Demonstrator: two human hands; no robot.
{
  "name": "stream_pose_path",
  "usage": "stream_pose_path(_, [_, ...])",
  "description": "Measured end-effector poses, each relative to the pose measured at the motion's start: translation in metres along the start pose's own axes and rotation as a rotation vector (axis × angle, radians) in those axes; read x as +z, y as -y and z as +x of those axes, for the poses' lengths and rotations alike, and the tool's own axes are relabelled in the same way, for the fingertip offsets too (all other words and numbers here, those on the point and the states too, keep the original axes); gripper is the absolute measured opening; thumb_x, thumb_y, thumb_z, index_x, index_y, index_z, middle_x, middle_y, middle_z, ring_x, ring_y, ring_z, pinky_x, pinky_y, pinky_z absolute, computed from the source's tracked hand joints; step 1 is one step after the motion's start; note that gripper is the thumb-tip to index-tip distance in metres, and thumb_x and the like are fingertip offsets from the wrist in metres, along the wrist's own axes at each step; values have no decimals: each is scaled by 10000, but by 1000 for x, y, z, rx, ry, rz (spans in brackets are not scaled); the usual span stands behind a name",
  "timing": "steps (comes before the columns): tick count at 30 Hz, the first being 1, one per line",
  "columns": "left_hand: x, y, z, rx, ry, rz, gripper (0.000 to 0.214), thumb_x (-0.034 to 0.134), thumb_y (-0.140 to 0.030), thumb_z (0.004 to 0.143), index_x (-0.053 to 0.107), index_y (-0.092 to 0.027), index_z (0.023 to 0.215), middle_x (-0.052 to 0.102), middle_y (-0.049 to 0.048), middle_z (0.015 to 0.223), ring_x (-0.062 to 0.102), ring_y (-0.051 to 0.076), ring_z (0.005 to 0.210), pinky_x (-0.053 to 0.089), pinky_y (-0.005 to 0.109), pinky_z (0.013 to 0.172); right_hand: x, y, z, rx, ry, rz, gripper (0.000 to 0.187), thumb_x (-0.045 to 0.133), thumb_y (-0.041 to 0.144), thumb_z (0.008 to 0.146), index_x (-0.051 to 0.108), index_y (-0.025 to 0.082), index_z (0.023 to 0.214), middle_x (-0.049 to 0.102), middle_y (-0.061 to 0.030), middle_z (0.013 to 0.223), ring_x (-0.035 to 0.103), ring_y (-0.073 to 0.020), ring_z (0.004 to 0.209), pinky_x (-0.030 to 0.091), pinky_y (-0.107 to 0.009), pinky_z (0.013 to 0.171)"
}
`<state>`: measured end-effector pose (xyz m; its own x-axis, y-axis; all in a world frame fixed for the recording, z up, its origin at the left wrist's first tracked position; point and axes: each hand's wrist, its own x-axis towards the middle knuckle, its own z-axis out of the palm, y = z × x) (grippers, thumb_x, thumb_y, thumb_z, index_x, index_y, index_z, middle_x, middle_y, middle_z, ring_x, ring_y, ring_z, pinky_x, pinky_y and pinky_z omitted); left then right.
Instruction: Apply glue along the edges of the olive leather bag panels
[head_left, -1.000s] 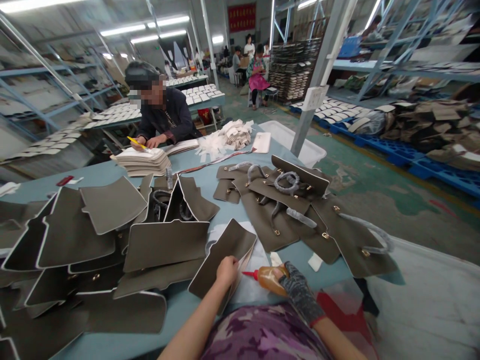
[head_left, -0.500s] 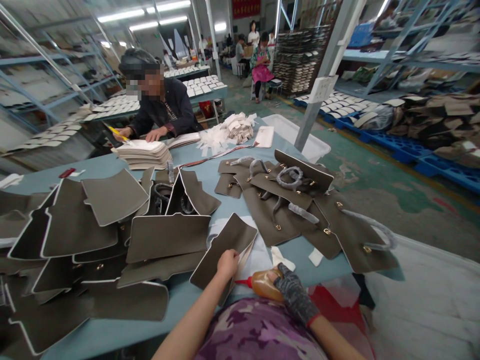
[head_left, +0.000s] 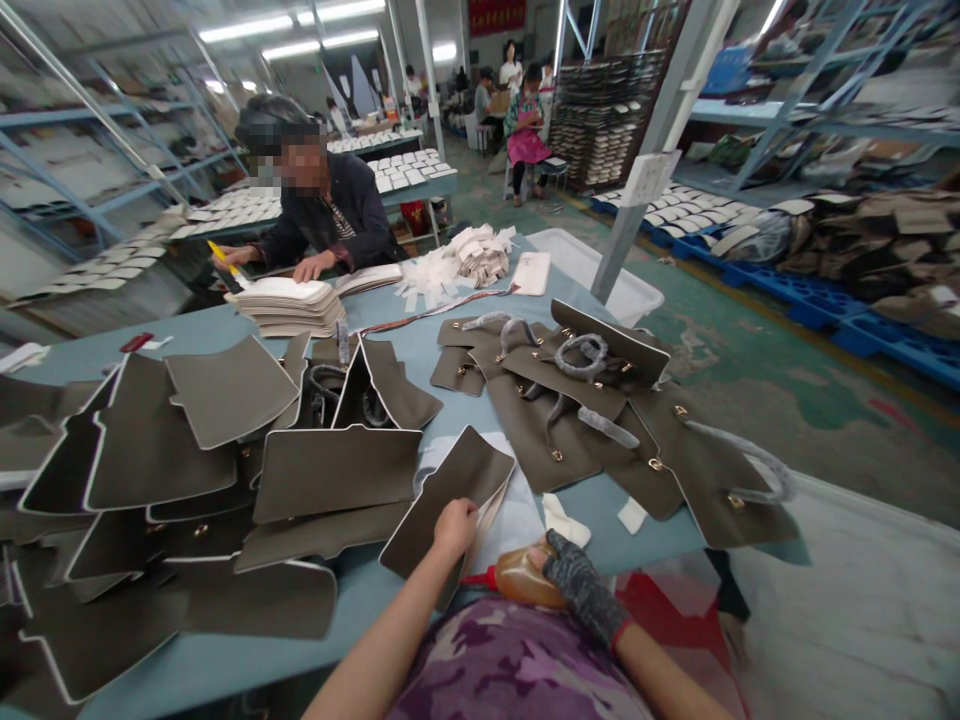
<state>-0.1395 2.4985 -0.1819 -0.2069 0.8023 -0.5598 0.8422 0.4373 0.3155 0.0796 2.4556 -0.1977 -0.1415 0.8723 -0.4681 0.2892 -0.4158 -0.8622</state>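
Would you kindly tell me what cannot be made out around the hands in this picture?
Head view only:
- Bottle nozzle tip: too small to tell if it touches the panel.
- Right hand: gloved, so its grip on the bottle is partly hidden.
- Left hand: fingertips curl over the panel edge, hidden.
- Panel underside and glue line: out of sight.
- Both arms: cut off by the bottom edge.

- Flat olive-grey leather panel point(head_left: 450, 490) lies under the left hand point(head_left: 454, 527), on the blue worktable point(head_left: 420, 350).
- Amber plastic glue bottle point(head_left: 521, 580) sits just right of it, in the gloved right hand point(head_left: 574, 585).
- Handled bag panels point(head_left: 600, 420) lie behind, to the right.

Co-worker point(head_left: 315, 215) beside white stack point(head_left: 289, 305)
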Motion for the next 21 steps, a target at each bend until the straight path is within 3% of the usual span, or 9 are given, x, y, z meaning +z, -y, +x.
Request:
stream_pose_path(3, [0,3,2,17,7,-18,267,511,-202,865,743,-153,988,741,87,1033,659,169,949,430,225,799,-7,-1,3,71,94,276,327,641,538,638,557,233,718,628,-36,728,595,-224,724,494,-372,736])
stream_pose_path(6, [-2,7,2,63,41,-44,240,548,-239,861,745,-160,974,747,63,994,659,166,926,441,222,798,-22,-4,11,173,170,490,362,545,590,723,551,230,760,640,-34,730,603,-202,676,482,-333,627])
stream_pose_path(10, [1,9,-6,152,38,-30,277,485,-268,913,726,-204,1033,716,45,1081,633,166,1008,443,221,883,-38,-6,26,316,168,828,468,524,655,677,584,213,819,590,-29,674,482,-152,540,309,-259,442])
stream_pose_path(12, [7,10,-12,212,7,75,339,418,-237,937,682,-248,1150,666,46,1158,602,168,1074,432,230,932,-37,-7,32,271,163,954,501,546,665,626,578,220,854,566,-14,683,427,-140,541,257,-243,430])
stream_pose_path(16, [17,6,-16,330,18,352,513,327,-183,944,465,-325,1418,564,89,1251,558,222,1139,458,306,940,-25,-11,41,275,178,1211,400,653,525,613,571,228,868,569,-9,710,422,-149,588,276,-238,451])
stream_pose_path(21, [12,-9,-4,373,107,472,606,324,-155,925,321,-342,1501,546,124,1236,618,248,1027,504,355,868,-18,-18,48,334,178,1222,341,642,484,658,592,216,862,612,-34,743,469,-164,611,293,-244,480])
